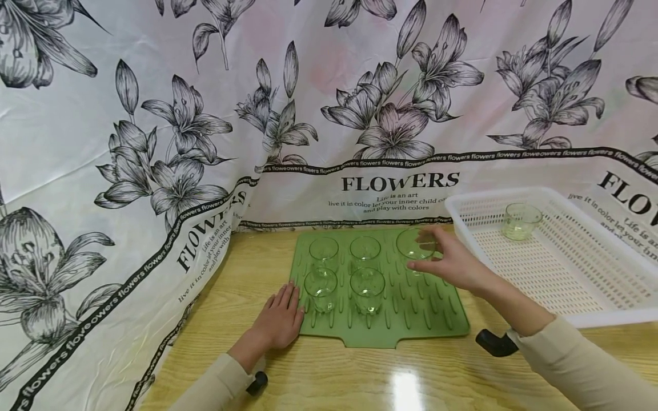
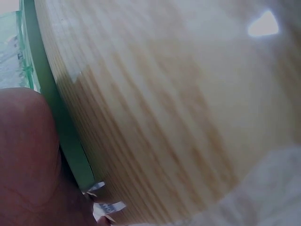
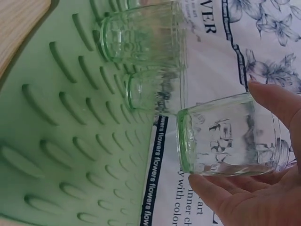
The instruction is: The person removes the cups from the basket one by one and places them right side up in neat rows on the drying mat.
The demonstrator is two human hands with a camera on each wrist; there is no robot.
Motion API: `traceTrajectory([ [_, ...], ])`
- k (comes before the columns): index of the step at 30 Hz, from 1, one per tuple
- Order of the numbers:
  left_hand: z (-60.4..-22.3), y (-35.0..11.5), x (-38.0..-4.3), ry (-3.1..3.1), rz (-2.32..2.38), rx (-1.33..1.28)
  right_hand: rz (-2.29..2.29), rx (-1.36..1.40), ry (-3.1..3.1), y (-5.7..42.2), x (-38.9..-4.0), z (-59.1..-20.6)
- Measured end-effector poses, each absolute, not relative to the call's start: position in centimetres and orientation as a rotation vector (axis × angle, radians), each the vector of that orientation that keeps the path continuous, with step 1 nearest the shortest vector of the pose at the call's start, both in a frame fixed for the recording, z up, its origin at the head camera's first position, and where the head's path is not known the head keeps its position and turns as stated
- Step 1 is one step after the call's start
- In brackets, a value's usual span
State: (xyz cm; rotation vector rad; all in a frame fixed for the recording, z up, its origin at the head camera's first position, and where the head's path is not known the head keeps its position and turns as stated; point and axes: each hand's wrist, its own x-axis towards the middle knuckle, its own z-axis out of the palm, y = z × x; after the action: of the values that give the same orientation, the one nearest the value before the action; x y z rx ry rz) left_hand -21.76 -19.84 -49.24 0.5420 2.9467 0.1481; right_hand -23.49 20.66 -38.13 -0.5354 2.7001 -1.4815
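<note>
at the far left, a white floral cloth [image 1: 169,165] hangs down to the wooden counter [image 1: 226,308] and runs on behind everything. next comes the left hand [image 1: 277,319], lying flat at the left edge of a green mat [image 1: 432,317], its fingers extended and grasping nothing. four clear glasses stand on the mat in two columns: a far left glass [image 1: 324,254], a near left glass [image 1: 321,291], then a far middle glass [image 1: 365,251] and a near middle glass [image 1: 367,291]. to their right, the right hand [image 1: 449,260] grasps a fifth glass [image 1: 411,248] between thumb and fingers, over the mat's far right part (the right wrist view shows its base apart from the mat). farthest right sits a white basket [image 1: 606,311], with one more glass [image 1: 521,222] inside, near its far wall.
</note>
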Motion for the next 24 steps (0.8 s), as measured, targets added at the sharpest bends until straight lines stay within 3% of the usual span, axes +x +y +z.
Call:
traceTrajectory([
  [24,-50.5,-20.2,-22.4,2.961,0.099,0.555,-1.500,-0.322,2.765,19.4,-25.2,-42.1],
])
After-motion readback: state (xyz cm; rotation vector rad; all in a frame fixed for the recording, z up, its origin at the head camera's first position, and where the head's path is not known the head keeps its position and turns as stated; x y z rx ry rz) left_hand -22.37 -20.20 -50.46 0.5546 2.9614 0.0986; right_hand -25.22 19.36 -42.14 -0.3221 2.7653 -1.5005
